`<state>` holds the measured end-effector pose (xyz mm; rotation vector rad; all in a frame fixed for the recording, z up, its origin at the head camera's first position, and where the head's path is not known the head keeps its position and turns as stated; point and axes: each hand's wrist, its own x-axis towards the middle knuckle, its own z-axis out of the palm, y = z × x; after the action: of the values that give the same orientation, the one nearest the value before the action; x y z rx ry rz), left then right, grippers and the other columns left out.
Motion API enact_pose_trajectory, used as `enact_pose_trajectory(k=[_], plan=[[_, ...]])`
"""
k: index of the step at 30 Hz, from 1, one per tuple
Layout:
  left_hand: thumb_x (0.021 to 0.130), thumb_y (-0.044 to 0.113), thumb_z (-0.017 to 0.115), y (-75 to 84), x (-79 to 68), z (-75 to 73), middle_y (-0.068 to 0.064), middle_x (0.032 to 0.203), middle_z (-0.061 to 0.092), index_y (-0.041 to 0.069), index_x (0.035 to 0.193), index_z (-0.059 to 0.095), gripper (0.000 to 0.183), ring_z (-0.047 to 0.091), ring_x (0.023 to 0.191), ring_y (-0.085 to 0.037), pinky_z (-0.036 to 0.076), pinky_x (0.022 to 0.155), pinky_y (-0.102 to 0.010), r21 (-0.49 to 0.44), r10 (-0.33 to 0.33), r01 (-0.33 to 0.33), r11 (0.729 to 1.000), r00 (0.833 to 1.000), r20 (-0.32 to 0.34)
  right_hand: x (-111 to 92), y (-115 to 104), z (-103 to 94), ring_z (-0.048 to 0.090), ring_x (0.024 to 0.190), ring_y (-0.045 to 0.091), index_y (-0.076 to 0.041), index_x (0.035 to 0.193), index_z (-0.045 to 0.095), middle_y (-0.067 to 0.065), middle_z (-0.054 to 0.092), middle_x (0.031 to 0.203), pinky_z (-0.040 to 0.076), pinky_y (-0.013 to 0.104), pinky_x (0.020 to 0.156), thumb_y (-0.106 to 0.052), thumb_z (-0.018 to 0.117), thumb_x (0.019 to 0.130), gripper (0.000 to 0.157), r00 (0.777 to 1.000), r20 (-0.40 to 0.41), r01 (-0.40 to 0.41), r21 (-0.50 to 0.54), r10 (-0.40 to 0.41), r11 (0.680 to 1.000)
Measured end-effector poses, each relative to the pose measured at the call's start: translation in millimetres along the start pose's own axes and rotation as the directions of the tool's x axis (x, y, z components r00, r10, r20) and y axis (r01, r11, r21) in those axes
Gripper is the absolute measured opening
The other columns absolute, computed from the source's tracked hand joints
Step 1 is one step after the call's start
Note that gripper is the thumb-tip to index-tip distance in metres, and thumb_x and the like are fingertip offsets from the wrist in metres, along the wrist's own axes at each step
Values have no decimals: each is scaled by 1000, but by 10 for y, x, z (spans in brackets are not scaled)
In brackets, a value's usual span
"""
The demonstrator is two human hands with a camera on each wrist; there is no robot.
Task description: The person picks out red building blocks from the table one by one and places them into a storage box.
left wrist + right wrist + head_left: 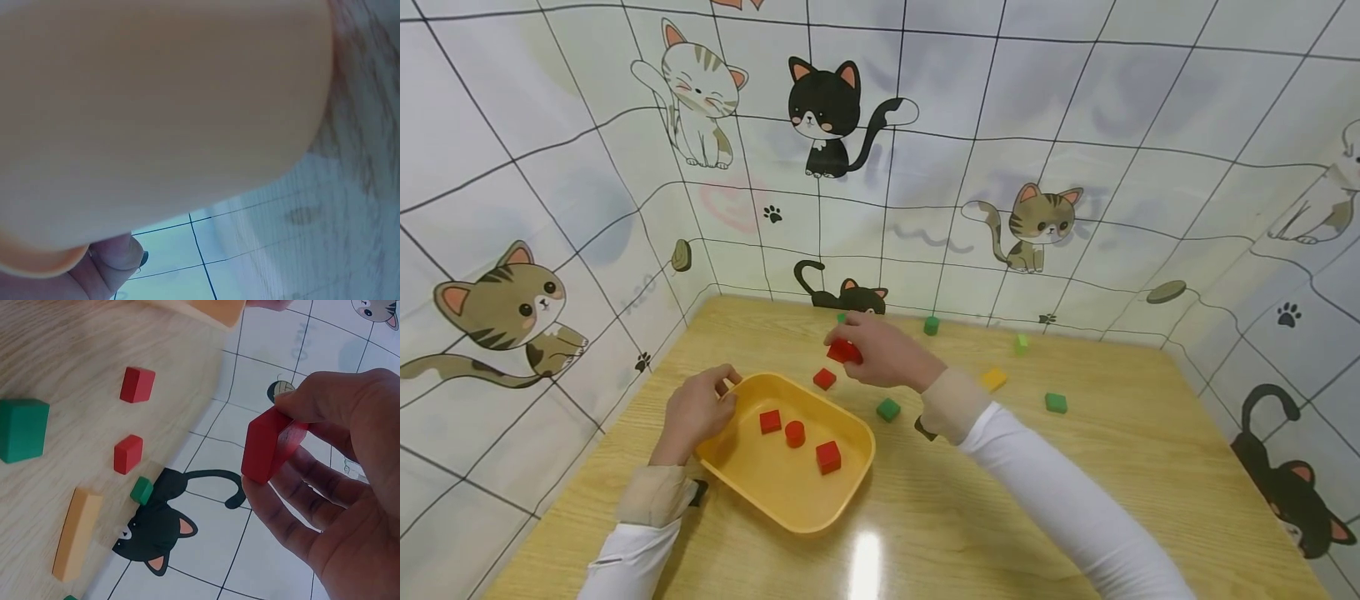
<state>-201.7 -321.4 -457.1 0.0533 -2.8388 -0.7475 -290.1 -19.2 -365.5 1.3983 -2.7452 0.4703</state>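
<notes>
Between the thumb and fingers of my right hand [883, 350] is a red block [269, 445], held above the table beyond the tray. My left hand [698, 410] grips the left rim of the yellow plastic tray [767, 504]; the left wrist view shows mostly the tray's wall [162, 112] up close, with part of the fingers [119, 253] at the rim. Inside the tray lie a red square block [770, 422], a red cylinder [794, 433] and a red cube [828, 457]. One red block [824, 378] rests on the table just past the tray. Another red block [129, 454] shows in the right wrist view.
Right of the tray lies a green block [888, 409]. Farther off are a green cylinder [931, 326], a light green block [1021, 343], a yellow block [994, 380] and another green block [1056, 403]. A cat-patterned sheet [925, 217] borders the wooden table [1000, 517].
</notes>
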Motion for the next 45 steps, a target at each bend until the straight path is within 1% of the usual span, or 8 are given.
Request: enact_pose_trajectory(k=[7, 14, 18, 23, 28, 32, 40, 45], plan=[[90, 11, 63, -12, 9, 12, -10, 89, 69, 9, 110, 71, 21, 53, 63, -20, 39, 56, -32, -4, 0, 0, 1000, 1000, -9, 62, -70, 79, 57, 98, 18, -16, 128, 69, 4, 62, 115, 53, 29, 88, -15, 69, 93, 36, 1000, 2, 24, -14, -24, 1000], [91, 11, 64, -10, 5, 8, -9, 89, 69, 10, 110, 71, 21, 54, 64, -20, 40, 56, -32, -7, -2, 2, 1000, 1000, -9, 100, -161, 162, 57, 93, 15, -20, 129, 68, 1, 61, 113, 52, 25, 82, -17, 68, 94, 35, 999, 30, 21, 5, -21, 1000], [91, 11, 64, 2, 4, 6, -9, 89, 69, 9, 110, 71, 20, 54, 64, -20, 40, 56, -32, -9, -6, 6, 1000, 1000, -4, 124, -225, 216, 56, 93, 14, -20, 129, 68, 1, 60, 110, 51, 24, 83, -19, 69, 94, 35, 998, 47, 34, -10, -34, 999], [92, 11, 63, 4, 4, 7, -10, 91, 70, 10, 111, 70, 21, 53, 63, -20, 39, 56, -32, -12, -9, 9, 1000, 1000, 0, 148, -323, 288, 55, 94, 14, -20, 131, 67, 0, 59, 112, 50, 24, 84, -17, 69, 94, 38, 996, 85, 38, 1, -38, 999], [91, 12, 63, -7, 1, -1, -10, 90, 69, 9, 110, 71, 20, 54, 64, -20, 40, 56, -32, -7, -7, 7, 1000, 1000, -9, 176, -426, 386, 57, 98, 13, -20, 133, 66, 0, 59, 116, 52, 23, 87, -18, 69, 94, 39, 990, 124, 59, 11, -60, 998], [91, 11, 64, -12, 4, -7, -9, 88, 69, 9, 110, 70, 20, 54, 64, -21, 40, 56, -32, -4, -6, 6, 1000, 1000, -5, 205, -508, 478, 57, 100, 13, -21, 133, 66, -1, 58, 117, 51, 21, 91, -19, 69, 94, 39, 985, 151, 82, -5, -81, 997], [90, 12, 65, -17, 12, -5, -11, 89, 69, 9, 109, 70, 20, 54, 65, -22, 39, 55, -32, -1, -16, 16, 1000, 1000, 4, 257, -652, 643, 54, 96, 10, -22, 131, 67, -2, 56, 113, 46, 15, 81, -19, 70, 94, 38, 972, 203, 117, 2, -115, 993], [90, 11, 65, -28, 24, 0, -10, 87, 68, 10, 109, 70, 20, 53, 63, -21, 39, 54, -31, -1, -8, 8, 1000, 1000, 5, 274, -698, 717, 54, 102, 11, -24, 131, 67, -2, 58, 118, 48, 16, 84, -18, 70, 93, 39, 964, 241, 115, 17, -116, 993]])
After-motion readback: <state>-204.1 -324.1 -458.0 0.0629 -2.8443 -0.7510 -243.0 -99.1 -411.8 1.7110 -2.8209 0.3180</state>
